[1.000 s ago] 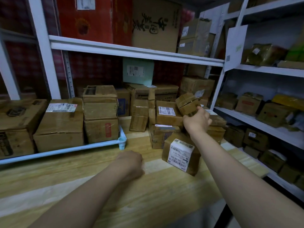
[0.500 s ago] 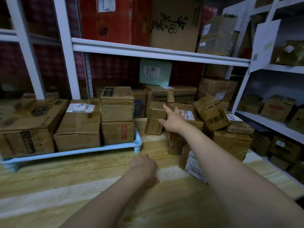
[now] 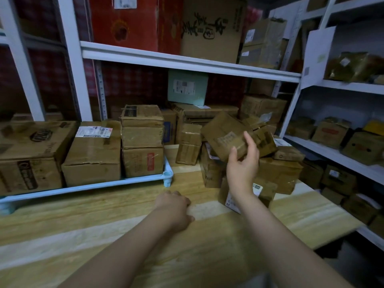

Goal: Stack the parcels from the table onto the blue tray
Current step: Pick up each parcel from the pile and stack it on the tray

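Note:
My right hand [image 3: 242, 163] grips a brown cardboard parcel [image 3: 223, 135], tilted and lifted above the heap of parcels [image 3: 278, 171] on the right of the wooden table [image 3: 124, 215]. My left hand [image 3: 173, 206] rests on the table with its fingers curled, holding nothing. The blue tray [image 3: 87, 187] stands on the table at the left. It carries several brown boxes, among them a three-high stack [image 3: 142, 140] at its right end. A narrow upright parcel [image 3: 189, 144] stands just right of the tray.
White metal shelving [image 3: 187, 60] runs above the table with large red and brown cartons on it. More shelves [image 3: 340, 154] at the right hold small parcels. A pale green box [image 3: 187, 87] leans at the back. The table's right edge drops off near the shelves.
My right hand left the small parcel at the right, reached leftward to the heap and now holds a lifted, tilted parcel. The camera view shifted to the left. My left hand stayed on the table.

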`<state>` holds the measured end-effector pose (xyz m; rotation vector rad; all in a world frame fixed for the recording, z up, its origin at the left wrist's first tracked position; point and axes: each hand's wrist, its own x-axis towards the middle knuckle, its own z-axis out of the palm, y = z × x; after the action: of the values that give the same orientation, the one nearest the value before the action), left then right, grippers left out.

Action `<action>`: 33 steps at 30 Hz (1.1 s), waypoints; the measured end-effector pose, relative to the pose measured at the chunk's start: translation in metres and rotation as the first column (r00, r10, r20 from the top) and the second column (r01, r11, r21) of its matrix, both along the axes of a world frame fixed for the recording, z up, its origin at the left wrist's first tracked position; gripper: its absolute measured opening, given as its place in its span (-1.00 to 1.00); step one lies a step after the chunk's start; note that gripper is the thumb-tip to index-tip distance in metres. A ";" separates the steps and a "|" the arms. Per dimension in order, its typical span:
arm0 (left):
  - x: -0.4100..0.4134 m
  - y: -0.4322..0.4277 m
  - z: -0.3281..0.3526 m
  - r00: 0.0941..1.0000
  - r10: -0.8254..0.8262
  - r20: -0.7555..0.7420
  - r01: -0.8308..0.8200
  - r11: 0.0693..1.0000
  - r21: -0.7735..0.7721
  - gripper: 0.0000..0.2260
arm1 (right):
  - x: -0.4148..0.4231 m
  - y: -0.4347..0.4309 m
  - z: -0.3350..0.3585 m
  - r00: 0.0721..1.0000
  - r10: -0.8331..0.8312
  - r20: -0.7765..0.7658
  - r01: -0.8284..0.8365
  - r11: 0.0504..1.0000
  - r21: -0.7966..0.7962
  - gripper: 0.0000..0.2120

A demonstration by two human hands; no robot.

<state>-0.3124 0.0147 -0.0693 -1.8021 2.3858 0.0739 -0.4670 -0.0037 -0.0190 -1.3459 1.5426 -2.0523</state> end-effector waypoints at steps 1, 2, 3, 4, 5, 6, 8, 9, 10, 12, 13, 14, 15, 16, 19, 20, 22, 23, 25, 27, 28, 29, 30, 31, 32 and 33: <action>0.003 0.002 -0.002 0.999 0.002 -0.037 -0.003 1.000 -0.008 -0.48 | -0.003 0.006 -0.002 0.996 0.021 0.089 -0.022 1.000 0.007 -0.51; 0.007 0.004 -0.004 0.994 0.014 -0.106 -0.015 1.000 -0.013 -0.49 | -0.007 0.013 -0.003 0.983 0.043 0.176 -0.045 0.999 0.012 -0.48; 0.011 0.004 -0.006 0.976 0.044 -0.214 -0.047 0.999 -0.013 -0.50 | -0.010 0.019 -0.003 0.968 0.057 0.245 -0.064 0.998 0.021 -0.44; 0.015 0.005 -0.007 0.933 0.085 -0.350 -0.094 0.995 -0.011 -0.52 | -0.013 0.024 -0.004 0.952 0.069 0.299 -0.082 0.996 0.029 -0.42; 0.019 0.006 -0.008 0.861 0.129 -0.493 -0.153 0.988 -0.008 -0.54 | -0.016 0.028 -0.005 0.933 0.080 0.350 -0.100 0.994 0.038 -0.41; 0.022 0.005 -0.008 0.759 0.166 -0.629 -0.214 0.977 0.000 -0.56 | -0.018 0.030 -0.005 0.908 0.093 0.409 -0.121 0.992 0.044 -0.41; 0.028 0.005 -0.003 0.484 0.197 -0.852 -0.330 0.944 0.030 -0.62 | -0.017 0.033 -0.007 0.837 0.110 0.536 -0.174 0.982 0.070 -0.42; 0.031 0.004 0.000 0.330 0.192 -0.924 -0.378 0.924 0.057 -0.64 | -0.017 0.033 -0.009 0.795 0.122 0.594 -0.209 0.975 0.080 -0.42; 0.035 0.003 0.005 0.178 0.180 -0.967 -0.409 0.908 0.094 -0.66 | -0.015 0.034 -0.011 0.755 0.134 0.641 -0.245 0.966 0.088 -0.43; 0.044 0.004 0.016 -0.087 0.159 -0.984 -0.405 0.896 0.180 -0.67 | -0.010 0.036 -0.014 0.708 0.172 0.685 -0.323 0.941 0.097 -0.50; 0.048 0.005 0.020 -0.173 0.153 -0.973 -0.382 0.900 0.210 -0.67 | -0.007 0.037 -0.016 0.693 0.203 0.692 -0.363 0.927 0.091 -0.54; 0.052 0.007 0.023 -0.222 0.148 -0.964 -0.365 0.904 0.223 -0.66 | -0.003 0.038 -0.017 0.678 0.231 0.698 -0.397 0.914 0.083 -0.58; 0.056 0.010 0.023 -0.241 0.141 -0.960 -0.358 0.907 0.223 -0.66 | 0.000 0.038 -0.020 0.668 0.252 0.700 -0.427 0.900 0.083 -0.61; 0.059 0.013 0.023 -0.245 0.131 -0.961 -0.361 0.907 0.216 -0.69 | 0.003 0.038 -0.023 0.659 0.268 0.703 -0.457 0.885 0.091 -0.64; 0.068 0.020 0.017 -0.225 0.095 -0.970 -0.411 0.893 0.183 -0.81 | 0.011 0.035 -0.028 0.614 0.295 0.732 -0.514 0.853 0.088 -0.69; 0.070 0.022 0.015 -0.219 0.095 -0.971 -0.414 0.892 0.180 -0.83 | 0.012 0.035 -0.029 0.602 0.304 0.738 -0.532 0.842 0.086 -0.72; 0.074 0.025 0.011 -0.231 0.087 -0.969 -0.419 0.890 0.179 -0.85 | 0.012 0.035 -0.032 0.615 0.330 0.716 -0.562 0.820 0.105 -0.75; 0.076 0.026 0.009 -0.242 0.076 -0.967 -0.423 0.889 0.175 -0.85 | 0.012 0.035 -0.033 0.634 0.354 0.687 -0.578 0.807 0.118 -0.73; 0.079 0.028 0.007 -0.261 0.051 -0.964 -0.448 0.878 0.168 -0.83 | 0.012 0.036 -0.034 0.675 0.414 0.611 -0.608 0.780 0.144 -0.67; 0.082 0.027 0.005 -0.288 0.030 -0.957 -0.472 0.865 0.169 -0.79 | 0.013 0.037 -0.034 0.721 0.434 0.540 -0.608 0.770 0.193 -0.64; 0.084 0.027 0.004 -0.303 0.023 -0.953 -0.477 0.862 0.173 -0.77 | 0.013 0.036 -0.034 0.746 0.431 0.508 -0.597 0.770 0.225 -0.63; 0.084 0.027 0.004 -0.312 0.016 -0.950 -0.484 0.858 0.174 -0.77 | 0.015 0.036 -0.035 0.769 0.430 0.473 -0.587 0.768 0.256 -0.62; 0.085 0.027 0.005 -0.317 0.006 -0.948 -0.495 0.852 0.170 -0.78 | 0.016 0.035 -0.036 0.787 0.432 0.441 -0.577 0.767 0.279 -0.62; 0.085 0.027 0.006 -0.320 -0.004 -0.948 -0.508 0.845 0.168 -0.79 | 0.017 0.035 -0.036 0.800 0.433 0.416 -0.570 0.767 0.297 -0.61; 0.085 0.028 0.007 -0.322 -0.010 -0.947 -0.519 0.838 0.167 -0.81 | 0.018 0.034 -0.037 0.811 0.430 0.397 -0.560 0.767 0.313 -0.60; 0.085 0.029 0.008 -0.319 -0.016 -0.948 -0.531 0.831 0.165 -0.82 | 0.019 0.034 -0.036 0.822 0.425 0.380 -0.549 0.769 0.328 -0.59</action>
<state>-0.2277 0.0432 -0.0616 -3.2944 2.3544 2.3081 -0.4481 0.0301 -0.0555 -1.0762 1.2366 -1.4032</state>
